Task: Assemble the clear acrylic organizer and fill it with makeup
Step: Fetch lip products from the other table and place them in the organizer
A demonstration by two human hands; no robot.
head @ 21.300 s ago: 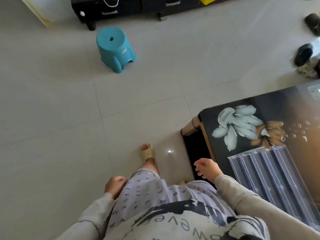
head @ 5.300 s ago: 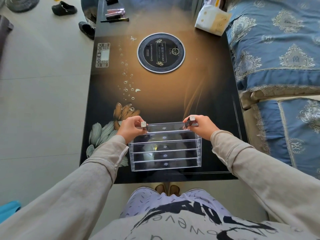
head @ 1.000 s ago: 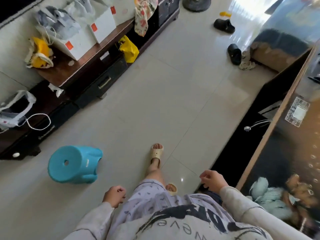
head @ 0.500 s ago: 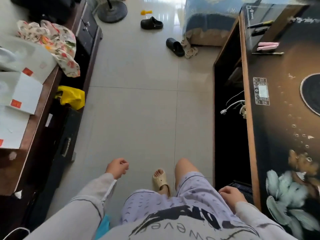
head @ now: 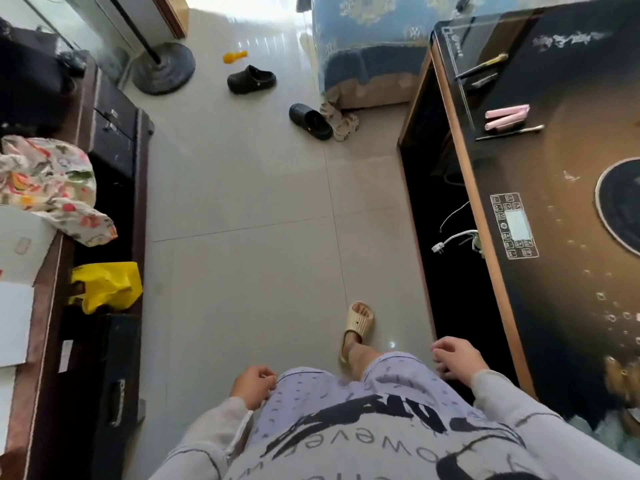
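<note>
The clear acrylic organizer is out of view. Makeup lies at the far end of the dark glass table (head: 561, 306) on my right: two pink tubes (head: 507, 116), a thin pencil (head: 509, 132) and a brush with a gold ferrule (head: 481, 68). I am standing on the tiled floor beside the table's long left edge. My left hand (head: 254, 384) hangs by my hip with its fingers curled and nothing in it. My right hand (head: 457, 360) hangs near the table's edge, fingers loosely apart and holding nothing.
A dark low cabinet (head: 114, 216) runs along the left, with floral cloth (head: 48, 181) and a yellow bag (head: 105, 285). Ahead on the floor are black slippers (head: 251, 79), a fan base (head: 162, 67) and a blue-covered sofa (head: 367, 46). A white plug (head: 453, 239) dangles under the table.
The view has swung from the floor and blue stool to along the table's side. I have stepped forward; both hands stay free of any object and the right hand has risen beside the table edge.
</note>
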